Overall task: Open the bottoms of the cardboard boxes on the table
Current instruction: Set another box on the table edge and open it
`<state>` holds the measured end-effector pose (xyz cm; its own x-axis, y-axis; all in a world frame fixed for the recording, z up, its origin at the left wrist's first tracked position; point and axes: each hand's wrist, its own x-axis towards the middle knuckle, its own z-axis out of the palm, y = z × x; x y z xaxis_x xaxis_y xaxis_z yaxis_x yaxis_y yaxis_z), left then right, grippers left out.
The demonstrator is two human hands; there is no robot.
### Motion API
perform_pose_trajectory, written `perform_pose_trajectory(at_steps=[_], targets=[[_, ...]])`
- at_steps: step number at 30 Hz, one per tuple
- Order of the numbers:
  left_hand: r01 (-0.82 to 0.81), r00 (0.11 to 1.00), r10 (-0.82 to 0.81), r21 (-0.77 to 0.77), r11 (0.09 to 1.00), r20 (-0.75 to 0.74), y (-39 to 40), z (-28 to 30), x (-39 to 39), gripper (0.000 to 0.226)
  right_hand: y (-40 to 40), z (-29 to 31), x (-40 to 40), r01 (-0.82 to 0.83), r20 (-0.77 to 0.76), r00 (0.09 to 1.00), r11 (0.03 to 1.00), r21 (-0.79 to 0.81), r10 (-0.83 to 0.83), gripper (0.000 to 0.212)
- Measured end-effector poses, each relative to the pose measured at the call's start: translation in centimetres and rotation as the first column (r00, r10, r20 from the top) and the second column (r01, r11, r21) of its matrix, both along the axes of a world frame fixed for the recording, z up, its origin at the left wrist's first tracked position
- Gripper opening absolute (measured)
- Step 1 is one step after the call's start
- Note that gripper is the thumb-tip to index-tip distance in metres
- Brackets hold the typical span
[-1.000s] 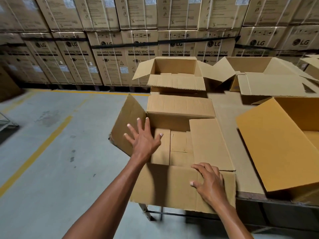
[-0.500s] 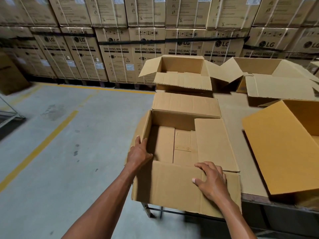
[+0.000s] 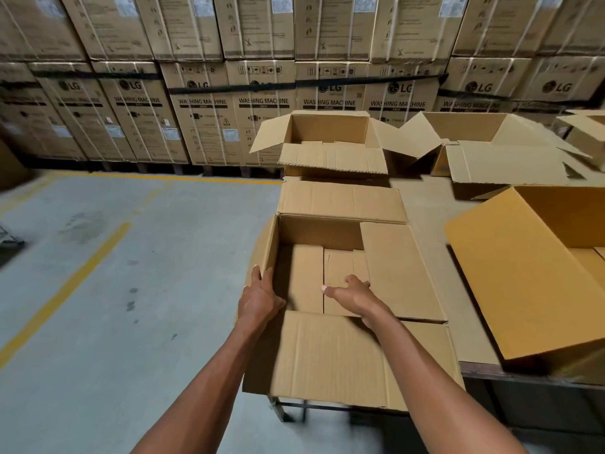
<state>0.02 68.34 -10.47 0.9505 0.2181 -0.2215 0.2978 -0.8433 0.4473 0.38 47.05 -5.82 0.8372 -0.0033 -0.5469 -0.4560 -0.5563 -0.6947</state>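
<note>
An open brown cardboard box (image 3: 327, 355) sits at the table's left front corner, its near flap hanging toward me. The right flap (image 3: 399, 270) is folded in over the opening. Closed bottom flaps (image 3: 304, 276) show inside. My left hand (image 3: 260, 298) grips the box's left wall, thumb inside and fingers outside. Reaching into the box, my right hand (image 3: 355, 294) has its thumb pointing left and its fingers bent down beside the right flap's edge. Their tips are hidden.
The table (image 3: 422, 204) also holds two open boxes at the back (image 3: 330, 136) (image 3: 491, 158) and a yellow-brown box (image 3: 523, 273) tilted at the right. Stacked washing machine cartons (image 3: 203, 119) line the far wall. Grey floor with a yellow line (image 3: 65, 290) lies to the left.
The left flap has swung from spread outward to down along the box's side. My left hand moved onto the left wall. My right hand left the near flap and went into the box.
</note>
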Motion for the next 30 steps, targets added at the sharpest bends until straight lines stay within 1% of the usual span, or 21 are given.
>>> perform_pose_trajectory(at_steps=[2,4,7,9,11,13,16,18,20,22,25,30], targets=[[0.007,1.000,-0.007,-0.018,1.000,0.015,0.1,-0.2,-0.1,0.089,0.0,0.1,0.2,0.035,0.130,0.991,0.993,-0.115,-0.020,0.083],[0.007,1.000,-0.006,-0.030,1.000,0.025,0.2,-0.3,-0.1,0.090,-0.3,0.7,0.4,0.071,0.277,0.961,0.981,-0.180,-0.019,0.079],[-0.005,1.000,0.006,-0.034,0.999,0.025,0.3,-0.3,-0.1,0.089,-1.9,2.3,0.9,0.096,0.383,0.924,0.964,-0.248,0.007,0.077],[-0.005,1.000,0.006,-0.038,0.999,0.026,0.2,-0.3,-0.1,0.088,-3.6,3.4,1.3,0.098,0.411,0.910,0.938,-0.333,0.051,0.078],[-0.011,0.999,0.012,-0.047,0.999,0.032,0.2,-0.4,-0.1,0.088,-5.7,4.1,1.8,0.106,0.404,0.909,0.882,-0.459,0.101,0.080],[-0.016,0.999,0.018,-0.068,0.998,0.041,0.2,-0.4,-0.2,0.088,-7.9,4.1,2.1,0.143,0.377,0.922,0.823,-0.550,0.092,0.082],[-0.018,0.998,0.023,-0.087,0.996,0.056,0.2,-0.5,-0.2,0.087,-10.9,3.3,2.6,0.176,0.315,0.948,0.764,-0.621,0.037,0.085],[-0.017,0.998,0.023,-0.092,0.996,0.065,0.2,-0.5,-0.2,0.087,-12.6,2.4,2.7,0.152,0.247,0.969,0.777,-0.611,0.005,0.086],[-0.016,0.997,0.025,-0.113,0.993,0.077,0.3,-0.5,-0.3,0.086,-13.9,1.0,2.7,0.141,0.193,0.980,0.821,-0.554,-0.038,0.089],[-0.017,0.996,0.029,-0.141,0.990,0.086,0.2,-0.5,-0.3,0.086,-14.7,-0.5,2.4,0.150,0.171,0.982,0.862,-0.485,-0.075,0.092],[-0.017,0.996,0.030,-0.144,0.989,0.087,0.1,-0.2,-0.4,0.087,-14.6,-2.1,2.0,0.138,0.184,0.981,0.899,-0.416,-0.066,0.095],[0.005,0.996,0.009,-0.157,0.988,0.092,0.1,0.3,-0.5,0.087,-14.5,-2.8,1.5,0.166,0.225,0.971,0.915,-0.368,-0.085,0.091]])
